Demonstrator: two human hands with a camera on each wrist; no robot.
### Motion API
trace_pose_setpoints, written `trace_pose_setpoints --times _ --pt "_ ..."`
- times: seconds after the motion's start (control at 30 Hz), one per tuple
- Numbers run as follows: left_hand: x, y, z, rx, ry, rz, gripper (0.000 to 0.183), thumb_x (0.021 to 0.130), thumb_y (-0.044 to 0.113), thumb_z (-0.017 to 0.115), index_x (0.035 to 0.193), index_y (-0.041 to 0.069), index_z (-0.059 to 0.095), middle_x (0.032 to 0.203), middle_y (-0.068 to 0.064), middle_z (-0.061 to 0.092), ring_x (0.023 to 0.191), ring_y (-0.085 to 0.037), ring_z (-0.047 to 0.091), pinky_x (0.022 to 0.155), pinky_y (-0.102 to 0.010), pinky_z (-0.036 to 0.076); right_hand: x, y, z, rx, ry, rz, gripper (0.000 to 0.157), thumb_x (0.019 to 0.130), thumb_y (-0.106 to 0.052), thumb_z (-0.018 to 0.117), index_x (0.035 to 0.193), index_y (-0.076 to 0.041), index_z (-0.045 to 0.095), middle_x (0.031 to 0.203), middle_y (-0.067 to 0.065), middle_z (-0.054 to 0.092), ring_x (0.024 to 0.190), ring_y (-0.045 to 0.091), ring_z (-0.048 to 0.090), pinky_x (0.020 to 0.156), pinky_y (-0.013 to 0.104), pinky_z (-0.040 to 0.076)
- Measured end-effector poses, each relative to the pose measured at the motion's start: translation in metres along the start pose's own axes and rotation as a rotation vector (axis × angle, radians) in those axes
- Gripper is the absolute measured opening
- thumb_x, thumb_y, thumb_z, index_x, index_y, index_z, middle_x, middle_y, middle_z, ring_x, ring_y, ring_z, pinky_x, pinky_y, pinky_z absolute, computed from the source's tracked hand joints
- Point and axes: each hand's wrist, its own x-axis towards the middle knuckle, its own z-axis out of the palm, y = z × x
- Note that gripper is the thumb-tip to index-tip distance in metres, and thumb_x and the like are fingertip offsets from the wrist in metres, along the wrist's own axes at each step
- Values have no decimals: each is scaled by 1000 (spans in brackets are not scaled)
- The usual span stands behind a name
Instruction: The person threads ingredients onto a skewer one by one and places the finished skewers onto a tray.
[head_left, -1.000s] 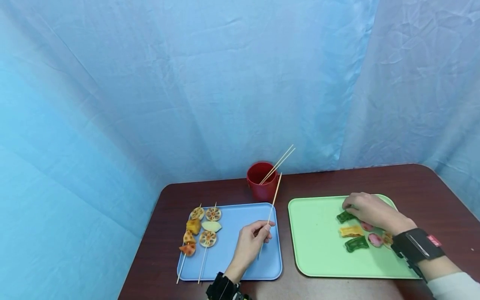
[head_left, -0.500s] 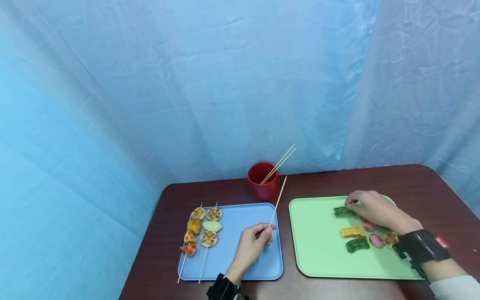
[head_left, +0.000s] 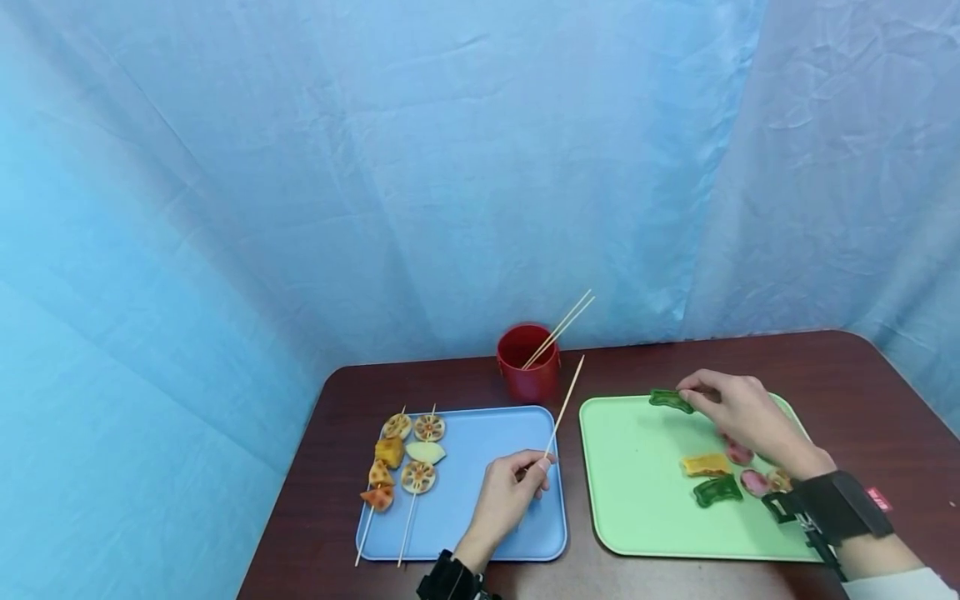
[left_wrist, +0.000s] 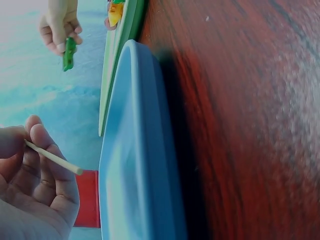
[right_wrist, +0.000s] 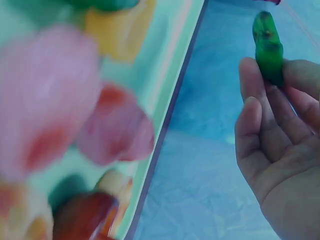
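Observation:
My left hand (head_left: 510, 496) pinches a bare bamboo skewer (head_left: 565, 404) between thumb and fingers above the right side of the blue tray (head_left: 480, 533). The skewer's tip points up and away. My right hand (head_left: 742, 415) holds a green pepper piece (head_left: 670, 401) at one end, over the far part of the green tray (head_left: 637, 517). In the right wrist view, thumb and fingertips grip the lower end of that pepper piece (right_wrist: 269, 47). The left wrist view shows the skewer's blunt end (left_wrist: 70, 166) jutting out below the fingers.
Two loaded skewers lie on the blue tray's left, with lotus root slices (head_left: 417, 477) among their pieces. A yellow piece (head_left: 705, 465), another green pepper piece (head_left: 717, 490) and pink slices (head_left: 754, 482) lie on the green tray. Behind stands a red cup (head_left: 528, 383) with two skewers.
My right hand has lifted the green pepper piece off the green tray and moved it left and away. The skewer in my left hand has tipped further right.

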Motion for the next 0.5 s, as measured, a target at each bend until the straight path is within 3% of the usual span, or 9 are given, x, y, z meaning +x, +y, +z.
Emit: trace_pose_setpoints --times 0.13,0.23,0.5 --pt "-1 0 2 10 -9 23 18 103 16 65 105 5 79 68 3 64 60 -4 57 54 -17 40 4 -8 5 -39 115 -70 18 106 -28 62 116 -17 72 90 3 70 59 13 58 53 30 45" --pt "-2 2 5 11 -17 29 19 103 16 64 106 4 79 68 4 63 60 -2 56 54 -16 39 7 -14 9 -47 179 -106 17 105 -25 64 115 -15 73 100 1 74 83 13 68 66 28 51" --pt "-5 1 9 33 -57 65 19 103 14 64 107 3 79 66 5 62 59 0 54 53 -17 39 10 -30 17 32 225 -107 21 105 -27 63 120 -15 72 110 6 73 97 18 70 75 26 54"
